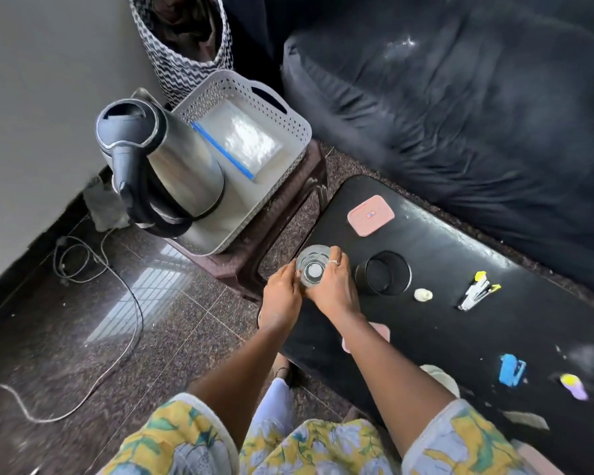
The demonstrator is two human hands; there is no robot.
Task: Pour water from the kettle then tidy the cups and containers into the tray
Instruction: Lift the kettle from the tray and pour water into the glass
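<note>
A clear drinking glass [312, 265] stands at the near left corner of the black table [443, 323]. My left hand [282, 296] and my right hand [333, 286] both curl round its sides. To its right stands a second, dark glass [386, 272]. A pink lidded container [370, 215] lies farther back on the table. The steel kettle [165, 162] with a black handle stands in the white perforated tray [254, 108], which rests on a brown stool [282, 214] left of the table. A clear zip bag [244, 138] lies inside the tray.
Pens [479, 291], a small white lump [423, 295], a blue stapler [511, 369] and a purple item [575, 386] lie on the table's right part. A dark sofa [460, 97] stands behind, a patterned basket [182, 46] at the back. Cables [93, 269] trail across the floor.
</note>
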